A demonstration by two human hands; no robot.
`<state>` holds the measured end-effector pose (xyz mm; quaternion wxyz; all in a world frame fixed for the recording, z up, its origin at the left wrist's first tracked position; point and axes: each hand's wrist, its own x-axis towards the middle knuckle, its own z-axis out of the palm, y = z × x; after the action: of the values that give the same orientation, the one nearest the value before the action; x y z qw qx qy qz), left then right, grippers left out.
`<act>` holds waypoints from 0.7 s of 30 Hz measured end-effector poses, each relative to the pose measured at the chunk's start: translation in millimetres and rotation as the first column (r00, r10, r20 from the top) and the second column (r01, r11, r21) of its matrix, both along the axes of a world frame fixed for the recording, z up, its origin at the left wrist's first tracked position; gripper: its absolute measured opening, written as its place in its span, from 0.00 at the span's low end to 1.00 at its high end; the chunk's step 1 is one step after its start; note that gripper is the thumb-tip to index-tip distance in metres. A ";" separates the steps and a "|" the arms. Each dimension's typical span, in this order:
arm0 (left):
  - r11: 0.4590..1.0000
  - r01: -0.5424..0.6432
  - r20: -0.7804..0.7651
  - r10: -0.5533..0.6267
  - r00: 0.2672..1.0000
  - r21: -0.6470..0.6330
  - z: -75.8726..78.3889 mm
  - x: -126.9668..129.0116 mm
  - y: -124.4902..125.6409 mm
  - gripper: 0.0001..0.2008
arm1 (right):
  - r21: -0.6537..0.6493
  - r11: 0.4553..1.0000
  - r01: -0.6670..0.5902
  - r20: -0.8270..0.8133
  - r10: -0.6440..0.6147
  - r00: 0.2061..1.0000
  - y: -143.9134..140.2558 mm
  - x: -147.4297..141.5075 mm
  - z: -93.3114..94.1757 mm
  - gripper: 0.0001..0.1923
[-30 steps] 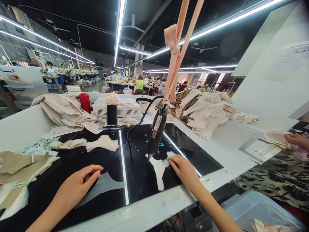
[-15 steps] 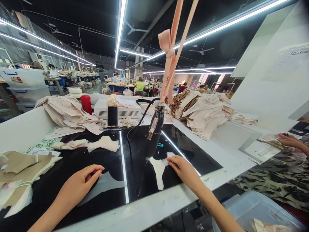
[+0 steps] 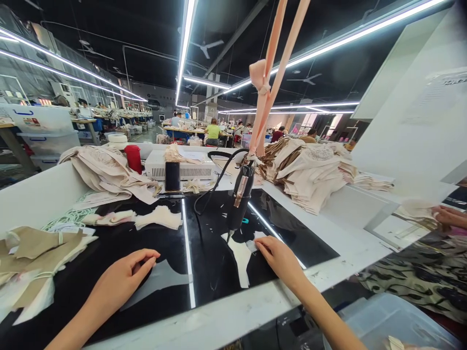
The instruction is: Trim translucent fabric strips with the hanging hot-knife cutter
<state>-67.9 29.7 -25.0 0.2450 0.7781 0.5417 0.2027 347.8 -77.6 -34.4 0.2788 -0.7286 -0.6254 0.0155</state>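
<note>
My left hand (image 3: 122,277) rests low over the black board (image 3: 164,301), fingers curled together; whether anything is in them is hidden. A thin translucent grey sheet piece (image 3: 164,278) lies flat beneath and beside it. Farther right, my right hand (image 3: 279,257) pinches the edge of a small translucent scrap (image 3: 251,246). This scrap touches a white bone-shaped fabric piece (image 3: 241,260) lying flat on the board. Above that fabric hangs a black hand-held tool (image 3: 240,199) with a narrow metal tip, its tip close to the fabric's upper end. Neither hand touches the tool.
Pink straps (image 3: 264,97) suspend the tool, and a black cable (image 3: 215,184) loops beside it. White fabric pieces (image 3: 158,218), tied bundles (image 3: 47,257), a phone (image 3: 172,176), a red cup (image 3: 133,159) and a fabric stack (image 3: 310,170) surround the board. Another person's hand (image 3: 450,216) is at right.
The view has shifted slightly. The hanging tool has swung a little, its tip now over the upper end of the white fabric. Both hands stay nearly in place.
</note>
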 end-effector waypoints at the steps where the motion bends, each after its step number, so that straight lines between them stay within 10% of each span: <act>1: 1.000 0.004 0.005 -0.004 1.000 -0.003 -0.3 -0.2 0.2 0.21 | 0.004 1.000 0.002 -0.007 -0.002 1.000 0.3 0.3 -0.2 0.17; 21: 1.000 -0.009 -0.019 0.008 1.000 -0.017 -2.2 -1.7 1.5 0.22 | 0.257 0.905 0.339 -0.523 -0.165 0.836 8.5 39.1 -3.9 0.20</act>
<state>-69.6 31.2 -27.2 0.2455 0.7756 0.5490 0.1916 386.9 -69.1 -38.2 0.5488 -0.7184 -0.4241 0.0541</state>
